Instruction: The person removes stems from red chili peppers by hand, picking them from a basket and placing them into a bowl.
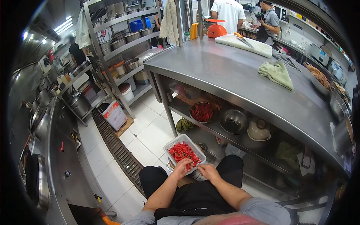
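Note:
A white plastic basket (pixel 169 146) full of small red chili peppers (pixel 182 151) sits low in front of my knees. My left hand (pixel 182 168) reaches over its near edge, fingers closed around a red chili pepper (pixel 189 169). Just right of the basket's near corner is my right hand (pixel 209 172), its fingers pinched together. Whatever that hand may hold is too small to make out. The two hands are apart by a small gap.
A steel table (pixel 210 63) stands ahead, bearing a cutting board (pixel 240 43) with a knife, a green towel (pixel 276 74) and an orange scale (pixel 216 30). Larger red peppers (pixel 202 111) and a steel bowl (pixel 234 121) occupy its shelf. A floor drain (pixel 116 150) runs left. Other people stand behind.

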Available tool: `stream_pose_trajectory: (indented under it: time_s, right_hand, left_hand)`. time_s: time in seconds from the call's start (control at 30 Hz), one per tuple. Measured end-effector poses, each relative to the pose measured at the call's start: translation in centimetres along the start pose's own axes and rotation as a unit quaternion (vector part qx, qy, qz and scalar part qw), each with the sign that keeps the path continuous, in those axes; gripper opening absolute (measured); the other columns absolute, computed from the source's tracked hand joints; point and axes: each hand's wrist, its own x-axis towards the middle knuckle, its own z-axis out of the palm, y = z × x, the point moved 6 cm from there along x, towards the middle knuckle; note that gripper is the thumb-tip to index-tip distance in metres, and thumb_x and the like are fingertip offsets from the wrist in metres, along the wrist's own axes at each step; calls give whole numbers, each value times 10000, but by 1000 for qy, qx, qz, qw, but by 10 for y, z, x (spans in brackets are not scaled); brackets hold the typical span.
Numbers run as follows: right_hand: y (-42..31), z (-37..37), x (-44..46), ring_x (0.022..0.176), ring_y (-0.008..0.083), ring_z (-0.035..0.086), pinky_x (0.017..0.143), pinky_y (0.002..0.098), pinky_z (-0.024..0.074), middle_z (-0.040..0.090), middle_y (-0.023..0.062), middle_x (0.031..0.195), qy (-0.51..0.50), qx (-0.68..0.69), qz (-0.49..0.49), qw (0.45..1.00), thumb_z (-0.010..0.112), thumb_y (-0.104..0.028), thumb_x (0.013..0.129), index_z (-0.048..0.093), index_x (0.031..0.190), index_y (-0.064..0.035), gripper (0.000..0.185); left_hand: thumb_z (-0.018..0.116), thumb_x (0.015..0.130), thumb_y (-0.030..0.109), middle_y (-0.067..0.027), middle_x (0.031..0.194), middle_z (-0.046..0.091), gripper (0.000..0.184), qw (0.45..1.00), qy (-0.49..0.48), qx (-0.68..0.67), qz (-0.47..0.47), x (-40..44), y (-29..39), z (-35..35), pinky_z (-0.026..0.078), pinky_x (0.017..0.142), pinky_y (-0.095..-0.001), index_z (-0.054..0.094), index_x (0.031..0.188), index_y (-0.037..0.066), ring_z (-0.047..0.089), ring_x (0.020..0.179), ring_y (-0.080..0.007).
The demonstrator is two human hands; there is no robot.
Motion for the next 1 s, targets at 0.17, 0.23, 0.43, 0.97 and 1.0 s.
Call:
stream_pose_trajectory:
  time_s: [0.17, 0.23, 0.43, 0.97, 1.0]
  right_hand:
    - [-73, -152, 32, 573, 155, 619, 544, 300, 475, 656, 97, 678, 290, 44, -62, 954, 600, -152, 883, 681, 882, 28, 197]
    - [-78, -199, 44, 563, 161, 622, 551, 294, 481, 658, 113, 694, 382, 25, -85, 920, 607, -152, 884, 687, 940, 9, 188]
    - [-79, -252, 75, 762, 272, 650, 689, 352, 502, 671, 151, 888, 336, -306, -55, 889, 634, -119, 842, 679, 1032, -37, 212]
    - [-15, -127, -28, 663, 234, 658, 609, 309, 499, 673, 140, 790, 255, -56, -22, 965, 645, -104, 820, 691, 903, -5, 137]
    - [-15, -125, -25, 693, 258, 661, 628, 322, 503, 676, 142, 804, 240, -74, -23, 968, 647, -118, 821, 693, 900, -10, 141]
  left_hand:
    - [595, 899, 197, -28, 692, 578, 133, 1000, -2, -3, -14, 0, -3, -5, 403, 497, -250, 570, 836, 83, 554, 589, -143]
    - [594, 900, 195, -25, 688, 574, 134, 1000, -4, 9, -26, 2, -6, -4, 400, 495, -250, 570, 831, 83, 546, 578, -139]
    - [595, 899, 195, -22, 690, 577, 129, 999, 19, 41, -11, 4, -3, -4, 401, 491, -250, 574, 843, 81, 542, 576, -134]
    - [613, 879, 164, -25, 711, 586, 103, 997, 37, 64, -30, 7, -15, -12, 401, 478, -237, 582, 878, 66, 556, 583, -127]
    - [615, 877, 164, -24, 710, 587, 104, 997, 39, 66, -31, 6, -15, -12, 401, 479, -239, 582, 879, 65, 556, 582, -126]
